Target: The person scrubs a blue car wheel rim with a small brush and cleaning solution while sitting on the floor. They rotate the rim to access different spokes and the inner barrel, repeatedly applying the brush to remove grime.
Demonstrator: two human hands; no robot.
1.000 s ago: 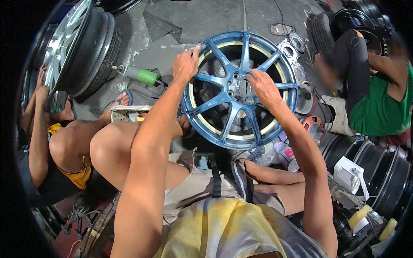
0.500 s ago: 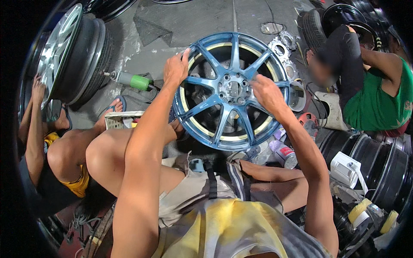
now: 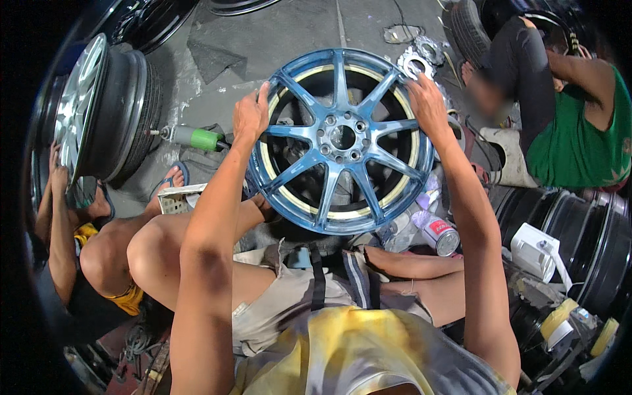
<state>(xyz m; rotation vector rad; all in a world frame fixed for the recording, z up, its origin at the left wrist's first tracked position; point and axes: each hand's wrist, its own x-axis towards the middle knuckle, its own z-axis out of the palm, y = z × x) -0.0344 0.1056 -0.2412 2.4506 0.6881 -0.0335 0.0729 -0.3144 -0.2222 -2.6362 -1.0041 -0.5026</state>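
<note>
A blue multi-spoke wheel rim (image 3: 330, 135) with a pale ring inside its barrel is held up before me, face toward me. The blue looks patchy and worn whitish on some spokes and around the hub. My left hand (image 3: 251, 114) grips its left edge, thumb at the lip and fingers partly hidden behind. At the upper right edge my right hand (image 3: 429, 106) is closed on the lip, its fingertips partly hidden.
A green-and-grey power tool (image 3: 197, 137) lies on the floor at left. Beside it a person's hands touch a silver wheel (image 3: 84, 108). At right sits a person in a green top (image 3: 579, 145). A paint can (image 3: 440, 237) and black rims (image 3: 559, 220) are near my right arm.
My right hand has gone from the spokes beside the hub to the upper right edge of the wheel rim. The rim has turned somewhat and shifted slightly left, with my left hand still on it.
</note>
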